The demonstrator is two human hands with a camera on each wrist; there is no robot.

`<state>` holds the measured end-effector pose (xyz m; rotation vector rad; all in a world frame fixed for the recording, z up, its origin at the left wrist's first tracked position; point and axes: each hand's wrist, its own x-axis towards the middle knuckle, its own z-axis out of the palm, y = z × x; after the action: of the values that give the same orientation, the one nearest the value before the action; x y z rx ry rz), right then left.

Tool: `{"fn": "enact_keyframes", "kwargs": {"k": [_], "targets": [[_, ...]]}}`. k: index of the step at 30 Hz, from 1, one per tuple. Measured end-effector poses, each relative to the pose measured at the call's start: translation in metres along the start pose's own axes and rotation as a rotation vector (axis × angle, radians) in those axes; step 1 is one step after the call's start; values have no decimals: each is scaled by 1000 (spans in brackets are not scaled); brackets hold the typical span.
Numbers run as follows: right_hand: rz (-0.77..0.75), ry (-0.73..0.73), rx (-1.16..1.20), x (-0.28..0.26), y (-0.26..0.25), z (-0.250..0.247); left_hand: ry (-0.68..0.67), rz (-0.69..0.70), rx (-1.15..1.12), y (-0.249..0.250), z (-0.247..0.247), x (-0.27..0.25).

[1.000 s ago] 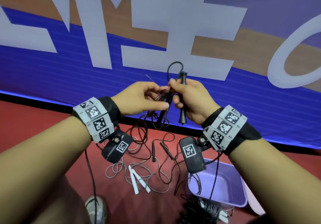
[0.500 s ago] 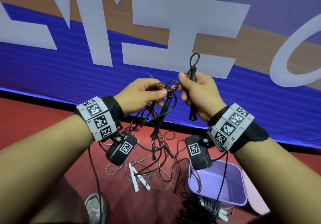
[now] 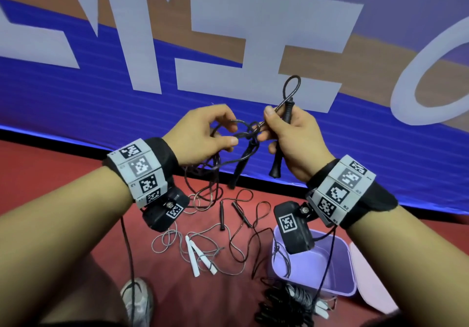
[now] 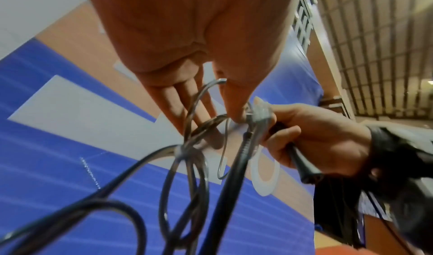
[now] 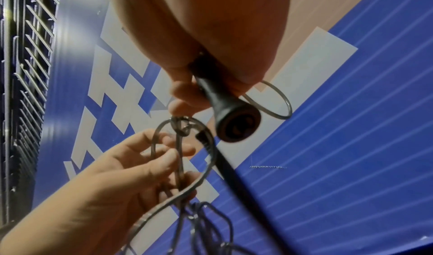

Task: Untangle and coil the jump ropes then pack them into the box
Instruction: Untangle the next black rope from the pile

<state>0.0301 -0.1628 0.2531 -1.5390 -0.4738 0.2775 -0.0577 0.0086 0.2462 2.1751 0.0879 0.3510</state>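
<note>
Presently both hands raised before a blue banner point(image 3: 76, 93), working one black jump rope point(image 3: 229, 159). Right hand point(image 3: 291, 139) curled round a black handle point(image 3: 279, 156), flared end down, thumb and forefinger pinching the cord beside a small loop point(image 3: 291, 85) standing above the fist. Left hand point(image 3: 200, 136) pinching a cord loop at the knot point(image 3: 251, 133) between the hands; other fingers loosely bent. Second black handle point(image 3: 241, 164) hanging below the knot. On the red floor point(image 3: 50, 174): more tangled ropes, a pair of white handles point(image 3: 195, 258), two dark handles point(image 3: 222, 215). Purple box point(image 3: 340, 265) on floor at right, cord trailing inside.
</note>
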Motion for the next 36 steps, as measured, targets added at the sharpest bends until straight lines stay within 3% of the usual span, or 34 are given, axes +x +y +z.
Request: {"fn": "enact_keyframes", "kwargs": {"k": [6, 8, 13, 20, 24, 27, 30, 36], "targets": [[34, 26, 55, -5, 3, 8, 229, 149, 324, -1, 12, 1], [47, 23, 88, -6, 3, 9, 210, 140, 314, 0, 15, 0], [90, -11, 191, -4, 2, 3, 8, 100, 137, 1, 17, -2], [162, -80, 317, -8, 2, 5, 108, 134, 28, 3, 20, -1], [164, 21, 163, -3, 4, 0, 137, 108, 37, 4, 22, 0], [219, 59, -90, -1, 10, -7, 162, 69, 63, 3, 22, 0], [125, 36, -361, -4, 16, -10, 158, 37, 112, 2, 19, 1], [-13, -52, -243, -8, 20, -5, 4, 26, 166, 2, 19, 1]]}}
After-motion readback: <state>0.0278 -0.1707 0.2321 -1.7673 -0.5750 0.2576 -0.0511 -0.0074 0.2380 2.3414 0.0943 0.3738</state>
